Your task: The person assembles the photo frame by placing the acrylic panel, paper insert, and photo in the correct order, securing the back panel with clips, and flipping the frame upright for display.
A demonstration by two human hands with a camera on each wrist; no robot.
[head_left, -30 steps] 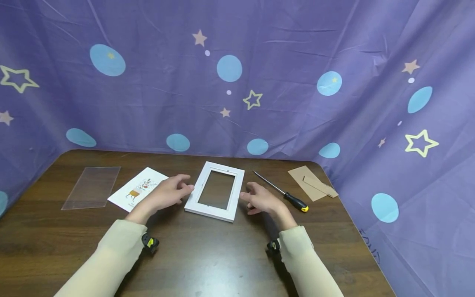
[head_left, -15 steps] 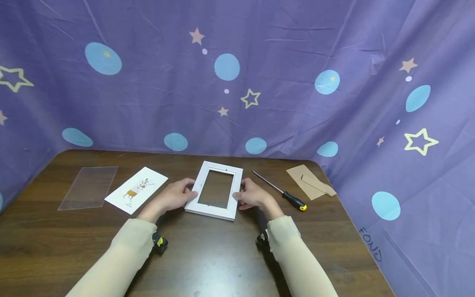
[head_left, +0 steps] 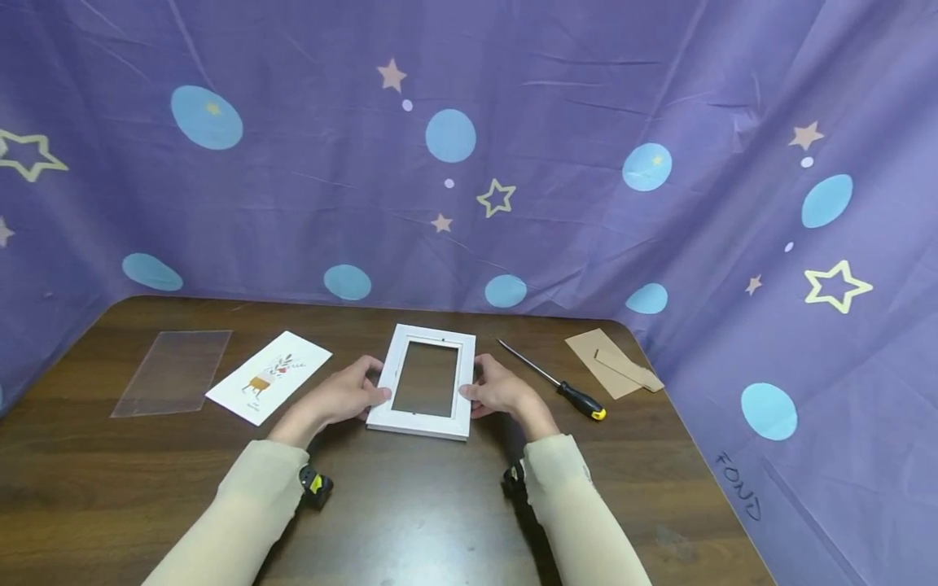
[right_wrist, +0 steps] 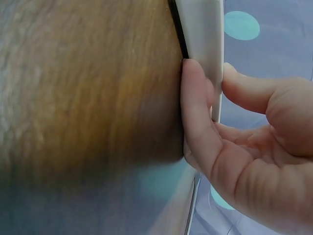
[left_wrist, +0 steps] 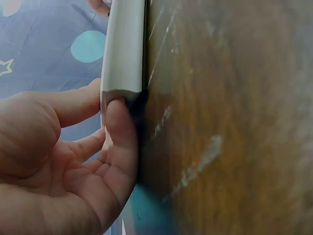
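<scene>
Closed inward: left hand [head_left: 350, 395] and right hand [head_left: 503, 387], fingers pinching white rectangular frame [head_left: 418, 425]; apparent gripping step, next likely needing even support.

The place is looking like a makeshift, curtained-off work corner. A purple fabric [head_left: 557, 122] printed with stars and blue ovals is hanging in creases behind the wood-grain desk [head_left: 418, 513] and along both its sides, enclosing it like a booth. Handwritten letters [head_left: 738, 487] are spelling FOND at the right. On the desk, a screwdriver [head_left: 582, 400] and a white frame [head_left: 421, 423] are suggesting light handiwork. The fabric is hiding the surrounding room, so whether a home or an office is lying beyond cannot be told.
</scene>
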